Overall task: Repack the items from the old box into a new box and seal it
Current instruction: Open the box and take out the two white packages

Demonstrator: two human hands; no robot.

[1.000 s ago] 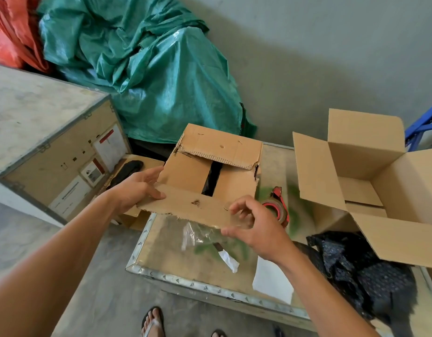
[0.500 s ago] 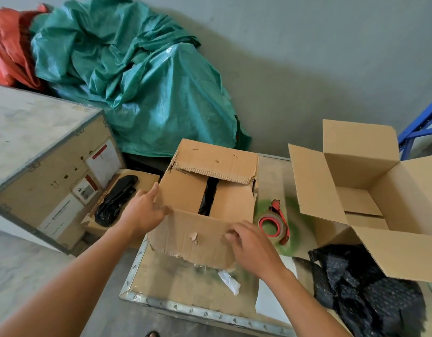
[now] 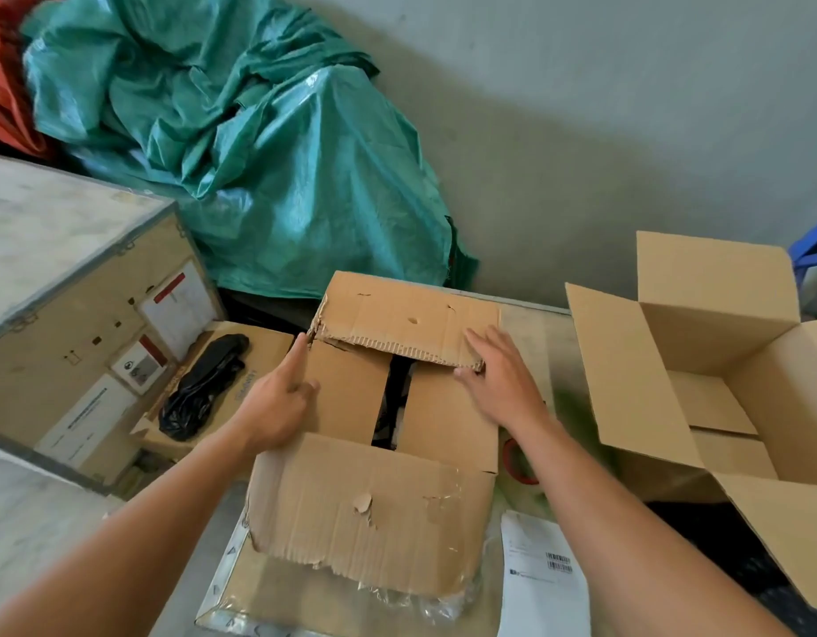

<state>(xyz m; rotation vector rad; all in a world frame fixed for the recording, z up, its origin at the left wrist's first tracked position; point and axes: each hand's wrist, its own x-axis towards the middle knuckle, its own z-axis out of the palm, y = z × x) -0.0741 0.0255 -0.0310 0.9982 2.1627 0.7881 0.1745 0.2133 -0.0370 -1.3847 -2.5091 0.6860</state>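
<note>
1. At the far left a large wooden crate with paper labels on its side stands on the floor; behind it a green tarp lies heaped against the wall.
2. Just right of the crate a small cardboard carton carries a black plastic bundle on top.
3. The left hand rests on the left inner flap of the old box, index finger stretched up to the torn corner of the far flap, the other fingers loosely curled and gripping nothing.
4. The old box sits on the metal-edged table, worn and ragged. Its near flap hangs down toward the viewer, the two inner flaps lie almost closed with a dark slit between them, and what is inside cannot be made out.
5. The right hand lies flat with fingers spread on the far flap's torn edge, well apart from the left hand.
6. A white shipping label lies on the table by the right forearm.
7. The new box stands at the right, all flaps open, just beside the old one.
</note>
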